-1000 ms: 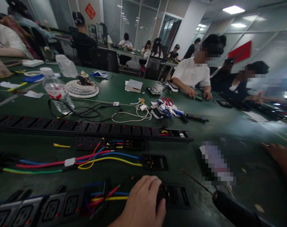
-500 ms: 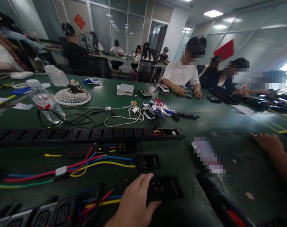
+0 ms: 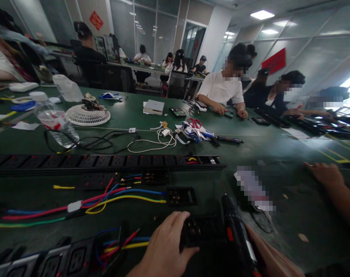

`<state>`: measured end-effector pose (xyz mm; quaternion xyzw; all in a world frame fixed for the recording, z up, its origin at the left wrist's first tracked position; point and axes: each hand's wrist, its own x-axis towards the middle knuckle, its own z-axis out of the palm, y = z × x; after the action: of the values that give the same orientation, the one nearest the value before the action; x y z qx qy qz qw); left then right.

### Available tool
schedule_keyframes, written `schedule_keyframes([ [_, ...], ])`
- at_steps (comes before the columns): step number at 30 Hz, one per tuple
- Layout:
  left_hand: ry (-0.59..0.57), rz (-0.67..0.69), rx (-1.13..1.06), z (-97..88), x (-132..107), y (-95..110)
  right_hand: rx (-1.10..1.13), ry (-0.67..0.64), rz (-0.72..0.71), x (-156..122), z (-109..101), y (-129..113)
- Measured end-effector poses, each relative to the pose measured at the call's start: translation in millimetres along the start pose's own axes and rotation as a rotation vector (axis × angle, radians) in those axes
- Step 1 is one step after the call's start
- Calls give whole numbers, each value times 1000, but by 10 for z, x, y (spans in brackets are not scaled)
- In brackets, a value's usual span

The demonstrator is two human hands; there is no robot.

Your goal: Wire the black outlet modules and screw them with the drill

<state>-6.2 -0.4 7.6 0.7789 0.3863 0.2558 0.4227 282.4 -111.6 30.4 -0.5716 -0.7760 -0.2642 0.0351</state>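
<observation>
My left hand (image 3: 163, 250) rests at the bottom middle with its fingers curled on the left end of a black socket module (image 3: 202, 231) lying on the green table (image 3: 278, 150). Red, blue and yellow wires (image 3: 125, 244) run from that module leftward to a black outlet strip (image 3: 47, 261). My right hand (image 3: 271, 259) comes in from the bottom right, wrapped round a black electric screwdriver (image 3: 235, 231) with red marks. Its thin bit points away from me, just right of the module. Another black module (image 3: 181, 196) with wires lies a little farther off.
A long black power strip (image 3: 105, 161) crosses the table. Behind it lie a water bottle (image 3: 55, 121), a white fan grille (image 3: 88, 114), cables, scissors (image 3: 194, 124) and a white box (image 3: 154, 107). Another person's hand (image 3: 326, 173) rests at right. Several people sit along the far side.
My right hand has brought the screwdriver in from the lower right up beside the socket module. My left hand has kept its hold on the module.
</observation>
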Motion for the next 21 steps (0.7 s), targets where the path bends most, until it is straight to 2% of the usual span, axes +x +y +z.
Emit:
schedule_keyframes([
  [4, -19, -13, 1, 8, -7, 16, -82, 12, -12, 111, 33, -23],
  [9, -31, -29, 13, 0, 0, 42, -137, -37, 0, 209, 57, -12],
  [13, -21, -30, -8, -17, 6, 54, -112, -78, -21, 190, 96, 27],
  [15, -13, -24, -19, -21, 0, 55, -13, -99, -19, 159, 109, 15],
  [19, -7, -19, -40, -26, -12, 59, 304, -249, 298, 160, 120, -107],
  [21, 4, -18, -45, -33, -11, 67, 379, -278, 368, 224, 118, -190],
])
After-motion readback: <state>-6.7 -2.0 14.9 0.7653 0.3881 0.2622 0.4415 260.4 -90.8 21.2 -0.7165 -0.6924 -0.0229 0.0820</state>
